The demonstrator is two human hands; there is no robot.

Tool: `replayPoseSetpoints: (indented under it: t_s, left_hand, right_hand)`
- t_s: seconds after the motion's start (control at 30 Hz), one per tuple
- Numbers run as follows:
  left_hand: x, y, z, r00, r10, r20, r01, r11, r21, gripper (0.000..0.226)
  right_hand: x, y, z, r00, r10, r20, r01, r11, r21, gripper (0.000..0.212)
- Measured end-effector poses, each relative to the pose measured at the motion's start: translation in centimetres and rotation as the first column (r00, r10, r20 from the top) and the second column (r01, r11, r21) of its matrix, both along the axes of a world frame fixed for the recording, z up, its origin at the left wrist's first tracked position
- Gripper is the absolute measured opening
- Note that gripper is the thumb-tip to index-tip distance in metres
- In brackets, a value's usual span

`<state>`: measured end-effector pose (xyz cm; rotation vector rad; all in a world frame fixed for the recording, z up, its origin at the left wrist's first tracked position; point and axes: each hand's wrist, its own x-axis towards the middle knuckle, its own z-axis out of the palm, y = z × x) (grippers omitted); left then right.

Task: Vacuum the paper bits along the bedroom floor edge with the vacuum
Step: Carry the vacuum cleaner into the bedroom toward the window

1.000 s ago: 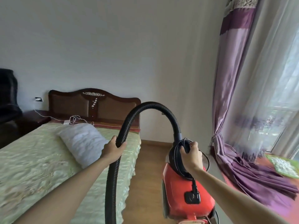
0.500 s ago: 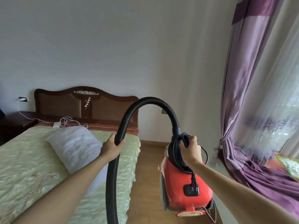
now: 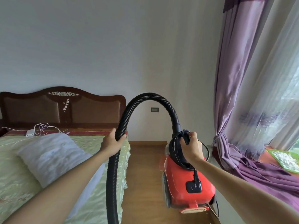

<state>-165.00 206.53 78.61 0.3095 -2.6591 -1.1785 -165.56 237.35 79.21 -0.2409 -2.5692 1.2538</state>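
Note:
A red canister vacuum (image 3: pixel 184 178) hangs above the wooden floor (image 3: pixel 145 168), carried by its black top handle, around which a black cord is wound. My right hand (image 3: pixel 191 147) grips that handle and cord. A black ribbed hose (image 3: pixel 150 97) arches up from the vacuum and drops down past the bed. My left hand (image 3: pixel 113 142) grips the hose on its left side. The hose's lower end runs out of view. No paper bits show on the floor strip between bed and window.
A bed (image 3: pixel 48 167) with green cover, white pillow (image 3: pixel 51 157) and dark headboard (image 3: pixel 64 107) fills the left. Purple curtains (image 3: pixel 242 94) drape onto a red window ledge (image 3: pixel 275 160) at right. A wall socket (image 3: pixel 154 109) sits on the far wall.
The view has swung right and moved toward the far wall. The wall socket has come out from behind the hose arch. Both hands keep their grips.

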Motion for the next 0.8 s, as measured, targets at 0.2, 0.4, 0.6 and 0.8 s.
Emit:
replayPoseSetpoints:
  t_s: [0.2,0.4,0.6,0.8]
  left_hand:
    - [-8.7,4.2,-0.5,0.993,-0.114,-0.005,0.114,0.993,-0.022,0.026]
    - [-18.9,10.0,0.2,0.977,-0.214,-0.013,0.213,0.976,-0.055,0.027]
    - [-25.4,17.3,0.1,0.936,-0.353,-0.003,0.352,0.935,-0.029,0.029]
    - [-30.5,25.8,1.1,0.873,-0.488,-0.015,0.488,0.873,0.001,0.03]
  right_hand:
    - [-5.8,3.7,-1.3,0.998,-0.069,0.002,0.069,0.997,-0.022,0.021]
    - [-11.7,8.9,-1.2,0.983,-0.182,-0.002,0.182,0.982,-0.046,0.024]
    - [-15.0,15.1,-0.3,0.944,-0.328,-0.021,0.326,0.943,-0.063,0.027]
    - [-15.7,22.0,0.5,0.878,-0.476,-0.047,0.472,0.878,-0.082,0.027]
